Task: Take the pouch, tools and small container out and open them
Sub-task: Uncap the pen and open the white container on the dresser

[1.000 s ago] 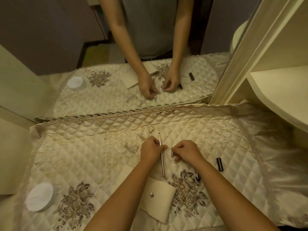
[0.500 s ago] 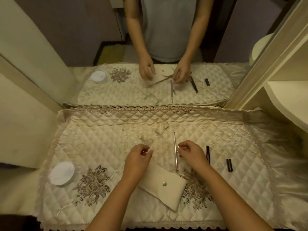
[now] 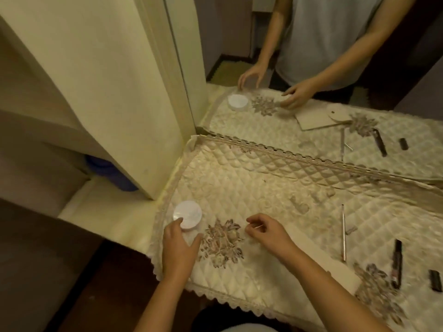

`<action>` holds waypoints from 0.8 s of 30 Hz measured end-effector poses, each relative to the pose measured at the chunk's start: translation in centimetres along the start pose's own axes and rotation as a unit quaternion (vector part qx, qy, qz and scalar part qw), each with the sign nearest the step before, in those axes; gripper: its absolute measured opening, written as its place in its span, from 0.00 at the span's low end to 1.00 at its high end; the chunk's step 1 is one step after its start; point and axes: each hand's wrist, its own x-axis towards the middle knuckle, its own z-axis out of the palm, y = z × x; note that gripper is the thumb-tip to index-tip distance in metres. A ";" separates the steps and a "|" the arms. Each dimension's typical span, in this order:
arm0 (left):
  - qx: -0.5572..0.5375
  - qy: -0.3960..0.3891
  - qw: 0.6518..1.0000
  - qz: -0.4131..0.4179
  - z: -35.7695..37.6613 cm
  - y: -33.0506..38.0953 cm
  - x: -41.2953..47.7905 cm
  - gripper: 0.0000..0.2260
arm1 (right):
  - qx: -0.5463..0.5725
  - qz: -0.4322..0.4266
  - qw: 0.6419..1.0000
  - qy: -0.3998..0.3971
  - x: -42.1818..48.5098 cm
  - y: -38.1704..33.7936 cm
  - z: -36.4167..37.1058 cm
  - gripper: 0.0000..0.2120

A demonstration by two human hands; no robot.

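A small round white container [image 3: 189, 213] stands near the left edge of the quilted cloth [image 3: 251, 178]. My left hand [image 3: 179, 245] is at its near side, thumb and forefinger spread and touching its rim. My right hand [image 3: 265, 232] hovers over the cloth to the right with its fingers curled together; whether they pinch anything I cannot make out. The cream pouch [image 3: 321, 257] lies partly under my right forearm. To its right lie a thin metal tool [image 3: 343, 233], a black pen-like tool [image 3: 396, 262] and a black cap [image 3: 435, 280].
A mirror [image 3: 311, 56] stands at the back edge of the cloth and repeats the scene. A cream cabinet panel [image 3: 107, 80] rises at the left, with a blue object [image 3: 107, 171] behind it. A small grey piece [image 3: 351, 230] lies beside the metal tool.
My view has swung left. My left hand has left the pouch and moved to the white container. My right hand has let go of the metal tool and come left.
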 end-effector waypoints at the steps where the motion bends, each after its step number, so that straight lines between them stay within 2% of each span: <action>1: 0.009 -0.005 1.000 0.002 -0.2 -0.7 0.9 0.29 | -0.010 0.000 1.000 -0.012 0.5 -0.7 1.1 0.10; 4: 0.032 -0.040 0.999 0.015 -0.2 -2.4 3.4 0.38 | -0.025 0.010 0.999 -0.033 1.9 -2.0 4.0 0.11; 7: 0.076 -0.066 0.994 0.042 0.3 -3.1 5.5 0.42 | -0.050 0.008 0.998 -0.025 2.9 -2.7 6.1 0.13; 10: 0.093 -0.065 0.991 0.065 0.7 -3.3 6.7 0.42 | -0.052 0.009 0.998 -0.015 3.3 -3.0 7.3 0.16; 13: 0.043 -0.072 0.993 0.082 0.7 -3.2 7.1 0.40 | -0.029 0.003 1.000 0.007 3.1 -3.0 7.8 0.20; 16: -0.003 -0.129 0.982 0.135 0.7 -2.0 6.3 0.38 | 0.024 -0.011 0.999 0.040 2.4 -3.1 7.5 0.22; 19: -0.013 -0.201 0.957 0.207 1.1 -0.2 4.8 0.37 | 0.057 -0.012 0.996 0.072 1.0 -2.9 6.3 0.18; 24: -0.042 -0.266 0.933 0.239 1.9 2.7 3.2 0.39 | 0.056 -0.009 0.989 0.137 -1.6 -2.2 3.7 0.19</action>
